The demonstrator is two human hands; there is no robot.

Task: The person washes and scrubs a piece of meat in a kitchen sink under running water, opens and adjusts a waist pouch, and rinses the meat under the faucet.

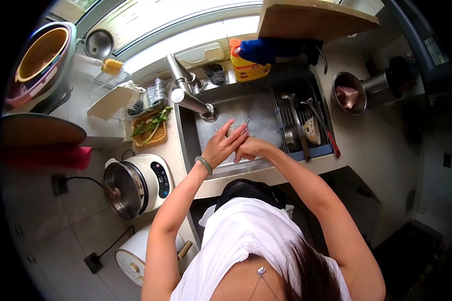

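Over the steel sink (256,108), my two hands meet just in front of the faucet (191,98). My left hand (221,146), with a green bangle (204,165) at its wrist, has its fingers stretched out and slanting across the right hand. My right hand (252,147) is bent inward against those fingers, its own fingers curled and partly covered. Whether anything small lies between the hands, I cannot make out. The faucet's spout ends close above my left hand. The bottom of the sink looks wet.
A drying rack (291,108) with a ladle (297,125) and red-handled tongs (326,130) fills the sink's right side. Beyond it stands a metal bowl (349,94) of raw meat. Leafy greens (153,125) and an electric cooker (138,183) are on the left.
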